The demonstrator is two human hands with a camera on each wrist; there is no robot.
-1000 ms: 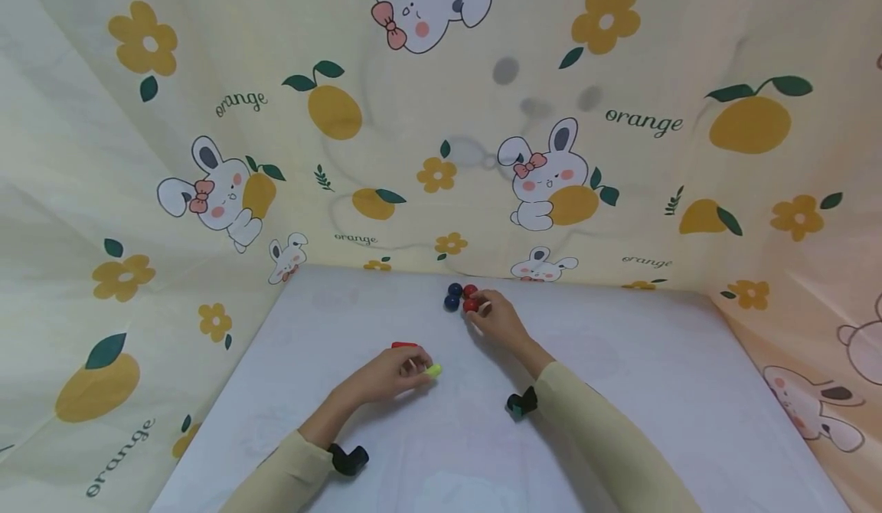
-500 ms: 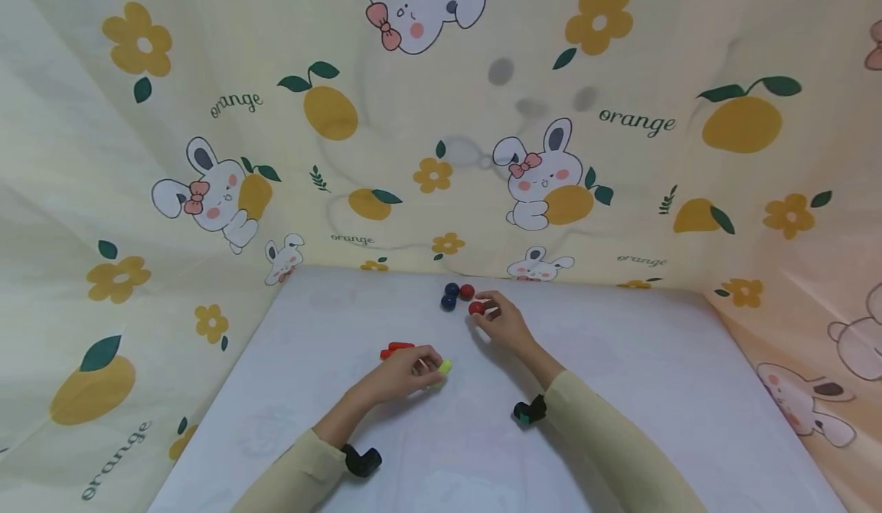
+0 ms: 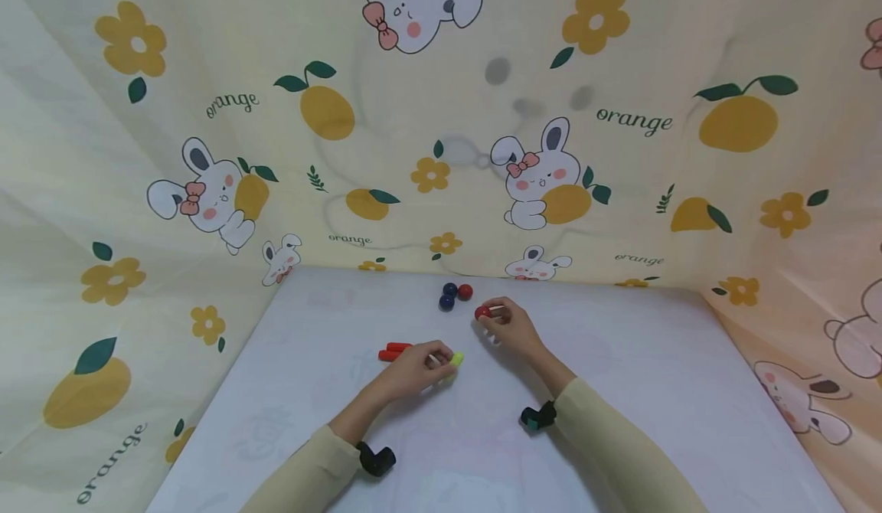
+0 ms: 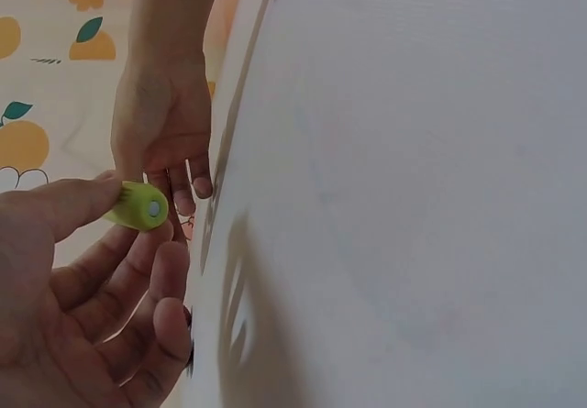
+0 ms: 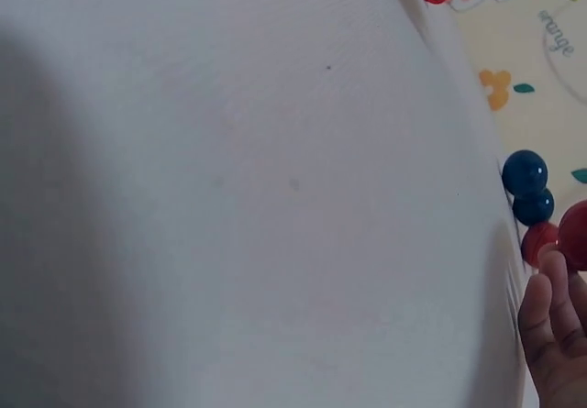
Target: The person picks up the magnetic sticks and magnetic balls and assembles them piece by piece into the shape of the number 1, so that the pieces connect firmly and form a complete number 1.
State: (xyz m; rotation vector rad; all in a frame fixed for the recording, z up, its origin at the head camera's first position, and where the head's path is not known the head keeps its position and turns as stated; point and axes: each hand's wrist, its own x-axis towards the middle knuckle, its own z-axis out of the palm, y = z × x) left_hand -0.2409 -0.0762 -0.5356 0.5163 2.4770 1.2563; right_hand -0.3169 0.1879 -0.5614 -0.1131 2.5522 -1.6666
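Left hand (image 3: pixel 419 367), the nearer one, thumb and fingertips pinching a yellow-green stick (image 3: pixel 457 358). Other fingers loosely bent. Stick looks held off the white desk (image 3: pixel 441 444), judging by the shadow in the left wrist view. Long axis slanted: one end sticks out past the fingertips, pointing away and to the right, so roughly toward the right hand's side. Other end mostly hidden by the hand.

Two red sticks (image 3: pixel 396 347) just past the left hand, on its left; they lie side by side, near crosswise, right ends blocked by the hand.

Right hand (image 3: pixel 517 331) further out and to the right, pinching a red ball (image 3: pixel 483 312) at its fingertips, on the hand's left. Key relation: that ball sits beyond the yellow-green stick and slightly right of it, near but apart, with a gap of bare desk showing. Whether the ball clears the desk, hard to tell from the head view.

Farther back, left of the held ball: a second red ball (image 3: pixel 465 292), close beside the dark blue balls (image 3: pixel 446 302). Printed cloth (image 3: pixel 386 161) behind everything.
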